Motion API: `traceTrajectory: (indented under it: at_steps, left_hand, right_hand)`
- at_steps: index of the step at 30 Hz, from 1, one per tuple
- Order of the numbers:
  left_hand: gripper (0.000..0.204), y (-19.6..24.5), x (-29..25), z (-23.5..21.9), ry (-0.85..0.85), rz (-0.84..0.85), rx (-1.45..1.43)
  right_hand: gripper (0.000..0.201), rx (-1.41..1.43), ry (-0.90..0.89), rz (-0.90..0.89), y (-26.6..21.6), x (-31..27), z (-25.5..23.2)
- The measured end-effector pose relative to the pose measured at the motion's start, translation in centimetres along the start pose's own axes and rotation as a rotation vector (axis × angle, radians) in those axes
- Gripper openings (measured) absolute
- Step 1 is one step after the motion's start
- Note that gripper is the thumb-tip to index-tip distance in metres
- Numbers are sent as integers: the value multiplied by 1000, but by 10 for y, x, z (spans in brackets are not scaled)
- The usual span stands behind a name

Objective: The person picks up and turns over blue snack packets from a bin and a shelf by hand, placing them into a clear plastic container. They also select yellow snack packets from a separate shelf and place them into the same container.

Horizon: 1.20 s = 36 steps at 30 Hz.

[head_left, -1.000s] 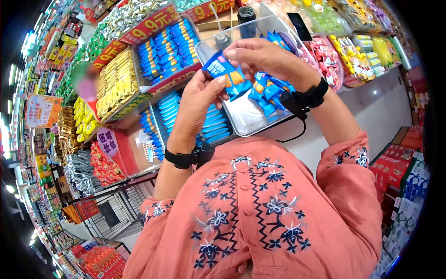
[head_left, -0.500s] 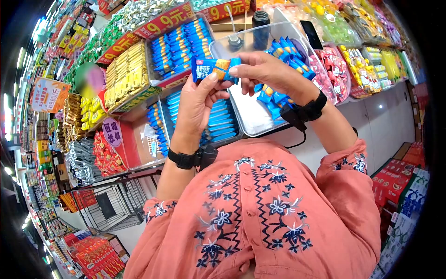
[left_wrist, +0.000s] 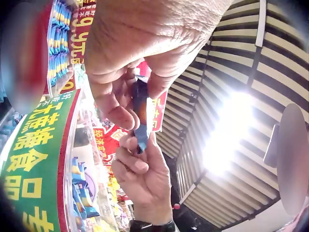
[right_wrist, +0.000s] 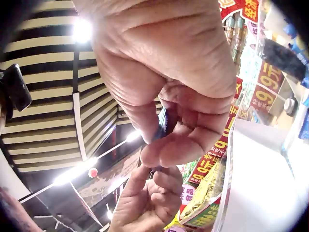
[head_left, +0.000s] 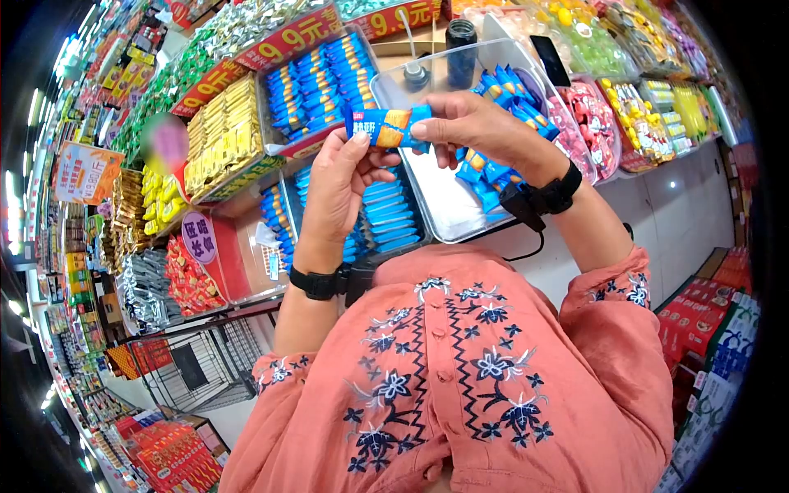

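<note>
In the head view a blue snack packet (head_left: 389, 127) with biscuits printed on it is stretched level between both hands. The left hand (head_left: 339, 177) pinches its left end between thumb and fingers. At the other end, the right hand (head_left: 477, 127) grips the packet with thumb and curled fingers. Seen edge-on in the left wrist view, the packet (left_wrist: 140, 108) spans from one hand to the other. Most of it is hidden by the fingers in the right wrist view. Below and behind the hands stands a clear tub (head_left: 448, 215) with similar blue packets (head_left: 493, 177) at its right side.
Behind are bins of blue packets (head_left: 316, 82) and yellow packets (head_left: 222, 135). A dark bottle (head_left: 461, 57) stands by the tub's back, and a phone (head_left: 550, 62) lies farther right. A shopping cart (head_left: 197, 361) stands at lower left, and red boxes (head_left: 694, 320) at the right.
The packet, tilted a second ago, has turned level with its printed front facing up. Both hands still hold it, and the view has shifted slightly. Over the last half second the packet has barely moved.
</note>
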State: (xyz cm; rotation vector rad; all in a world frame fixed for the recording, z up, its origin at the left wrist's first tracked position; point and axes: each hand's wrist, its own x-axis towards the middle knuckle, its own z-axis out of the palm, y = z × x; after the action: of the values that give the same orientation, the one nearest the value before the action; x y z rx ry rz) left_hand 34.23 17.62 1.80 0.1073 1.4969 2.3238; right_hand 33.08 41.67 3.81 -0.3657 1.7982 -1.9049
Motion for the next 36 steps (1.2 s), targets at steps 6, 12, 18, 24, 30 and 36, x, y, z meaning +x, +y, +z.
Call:
traceTrajectory:
  at_steps: [6, 12, 18, 24, 30, 36]
  left_hand:
    - [32, 12, 7, -14, -41, 36, 262]
    - [40, 46, 19, -26, -124, 257, 833]
    - [28, 61, 32, -27, -506, 564, 1347]
    - [26, 59, 49, -54, -599, 439, 1263]
    - [26, 109, 117, -143, -208, 330, 1545]
    - [23, 74, 156, -219, -259, 375, 1978]
  right_hand:
    - [33, -90, -4, 7, 0, 4, -2]
    - [32, -163, 5, -7, -2, 10, 5]
    - [25, -438, 11, 16, -2, 18, 21]
    - [24, -440, 43, 57, 5, 24, 25]
    - [29, -351, 236, 43, -5, 21, 10]
    - [30, -299, 229, 103, 8, 23, 9]
